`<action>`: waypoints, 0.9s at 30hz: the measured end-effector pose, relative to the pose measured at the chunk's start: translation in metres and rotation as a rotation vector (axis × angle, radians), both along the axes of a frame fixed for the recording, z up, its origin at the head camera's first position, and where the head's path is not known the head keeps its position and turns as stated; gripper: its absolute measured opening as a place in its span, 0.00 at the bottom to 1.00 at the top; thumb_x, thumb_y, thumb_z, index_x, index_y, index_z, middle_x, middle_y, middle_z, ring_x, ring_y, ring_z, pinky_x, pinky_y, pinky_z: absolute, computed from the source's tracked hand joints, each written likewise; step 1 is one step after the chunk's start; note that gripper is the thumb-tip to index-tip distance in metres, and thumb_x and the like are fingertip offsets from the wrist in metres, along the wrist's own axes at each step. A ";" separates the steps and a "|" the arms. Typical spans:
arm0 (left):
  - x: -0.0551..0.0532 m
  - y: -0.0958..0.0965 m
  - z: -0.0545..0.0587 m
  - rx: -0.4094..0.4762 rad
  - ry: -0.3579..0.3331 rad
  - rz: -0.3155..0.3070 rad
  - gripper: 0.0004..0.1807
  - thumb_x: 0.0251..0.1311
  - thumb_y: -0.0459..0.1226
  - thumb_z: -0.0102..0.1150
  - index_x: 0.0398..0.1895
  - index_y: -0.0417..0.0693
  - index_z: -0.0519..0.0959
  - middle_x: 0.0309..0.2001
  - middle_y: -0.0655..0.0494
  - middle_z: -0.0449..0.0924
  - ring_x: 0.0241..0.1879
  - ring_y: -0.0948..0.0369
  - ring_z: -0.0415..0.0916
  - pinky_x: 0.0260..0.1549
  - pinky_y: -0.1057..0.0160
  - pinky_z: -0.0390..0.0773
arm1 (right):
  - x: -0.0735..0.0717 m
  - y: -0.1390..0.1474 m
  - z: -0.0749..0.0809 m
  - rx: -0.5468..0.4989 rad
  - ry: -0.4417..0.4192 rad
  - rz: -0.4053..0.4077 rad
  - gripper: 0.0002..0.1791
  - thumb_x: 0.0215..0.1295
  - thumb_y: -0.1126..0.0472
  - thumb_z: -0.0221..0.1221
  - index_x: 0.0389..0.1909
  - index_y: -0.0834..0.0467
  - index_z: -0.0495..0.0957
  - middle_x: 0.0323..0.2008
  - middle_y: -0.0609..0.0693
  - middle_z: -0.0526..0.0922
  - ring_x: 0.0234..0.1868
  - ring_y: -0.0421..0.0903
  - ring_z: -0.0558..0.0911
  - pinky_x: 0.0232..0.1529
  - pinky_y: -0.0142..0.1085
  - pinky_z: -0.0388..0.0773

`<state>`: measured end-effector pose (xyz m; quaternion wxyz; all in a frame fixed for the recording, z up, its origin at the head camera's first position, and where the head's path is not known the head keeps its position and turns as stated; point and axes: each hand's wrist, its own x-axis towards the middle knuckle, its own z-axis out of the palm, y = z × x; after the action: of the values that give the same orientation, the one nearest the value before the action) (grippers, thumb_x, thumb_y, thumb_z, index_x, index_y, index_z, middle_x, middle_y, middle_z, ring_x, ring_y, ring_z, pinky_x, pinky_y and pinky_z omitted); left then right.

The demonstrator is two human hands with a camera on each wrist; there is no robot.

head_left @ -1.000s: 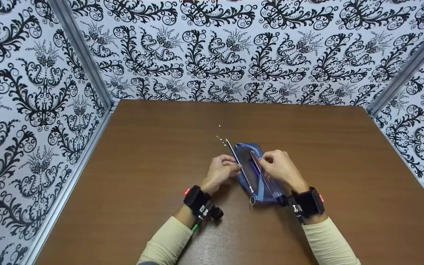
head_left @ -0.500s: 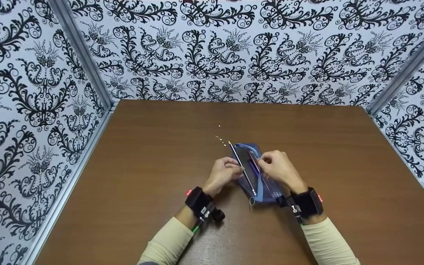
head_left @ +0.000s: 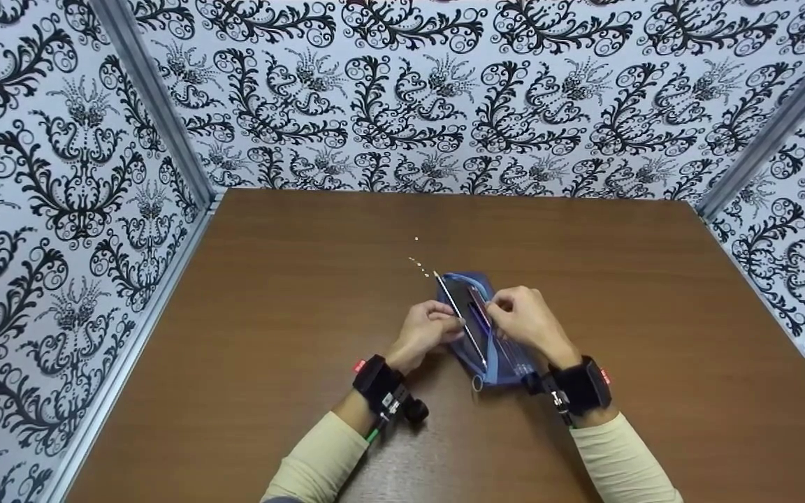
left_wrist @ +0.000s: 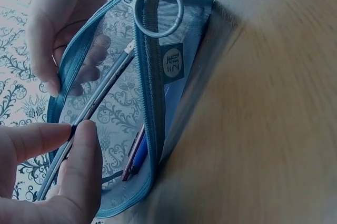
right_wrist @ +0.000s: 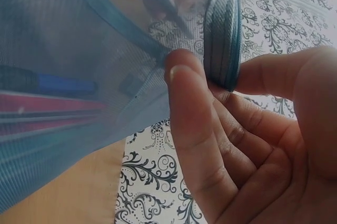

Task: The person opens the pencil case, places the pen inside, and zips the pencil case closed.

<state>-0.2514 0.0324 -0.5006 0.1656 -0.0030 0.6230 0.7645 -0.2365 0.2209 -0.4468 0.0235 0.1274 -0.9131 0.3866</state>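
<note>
A blue mesh pencil case [head_left: 507, 367] lies unzipped on the table, with a ring pull [left_wrist: 158, 11] on its zipper. My left hand [head_left: 425, 328] pinches a dark pencil [left_wrist: 105, 82] between thumb and finger. The pencil slants across the case's opening, its rear end within the mouth and its tip by the far rim. My right hand [head_left: 530, 318] pinches the zippered edge [right_wrist: 224, 29] on the right side. Through the mesh, a blue pen [right_wrist: 66, 83] and a pink-striped stick [right_wrist: 47, 105] show inside the case.
Small pale crumbs [head_left: 420, 265] lie on the brown table [head_left: 291, 279] just beyond the pencil's tip. Patterned panels [head_left: 402, 91] stand behind the table and on both sides, with metal posts [head_left: 158, 98] at the corners.
My left hand has shifted slightly right and toward me, and the pencil with it, so its rear end sits lower into the case's mouth. The right hand keeps its hold on the edge.
</note>
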 end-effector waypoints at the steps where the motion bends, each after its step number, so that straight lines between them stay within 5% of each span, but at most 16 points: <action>1: 0.000 0.000 0.000 0.004 0.000 -0.003 0.12 0.54 0.23 0.63 0.41 0.33 0.74 0.30 0.49 0.83 0.29 0.60 0.83 0.38 0.60 0.86 | 0.000 0.000 0.000 0.001 -0.002 0.000 0.10 0.65 0.66 0.58 0.27 0.64 0.83 0.15 0.48 0.81 0.13 0.40 0.77 0.14 0.33 0.76; 15: 0.001 0.004 -0.004 0.057 -0.044 -0.041 0.10 0.54 0.22 0.62 0.37 0.35 0.73 0.29 0.48 0.84 0.27 0.62 0.83 0.35 0.64 0.86 | 0.001 -0.003 -0.001 0.025 -0.001 -0.021 0.11 0.64 0.66 0.57 0.22 0.58 0.82 0.14 0.46 0.79 0.13 0.39 0.77 0.14 0.33 0.75; 27: 0.003 0.005 -0.004 0.044 -0.056 -0.061 0.10 0.54 0.22 0.63 0.39 0.34 0.74 0.32 0.45 0.85 0.28 0.60 0.84 0.37 0.61 0.86 | 0.003 -0.007 0.000 0.023 -0.005 -0.001 0.10 0.64 0.66 0.57 0.26 0.63 0.83 0.17 0.47 0.80 0.14 0.40 0.77 0.15 0.33 0.76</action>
<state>-0.2482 0.0370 -0.5049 0.2064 -0.0019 0.6010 0.7721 -0.2337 0.2143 -0.4465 0.0198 0.1262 -0.9176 0.3764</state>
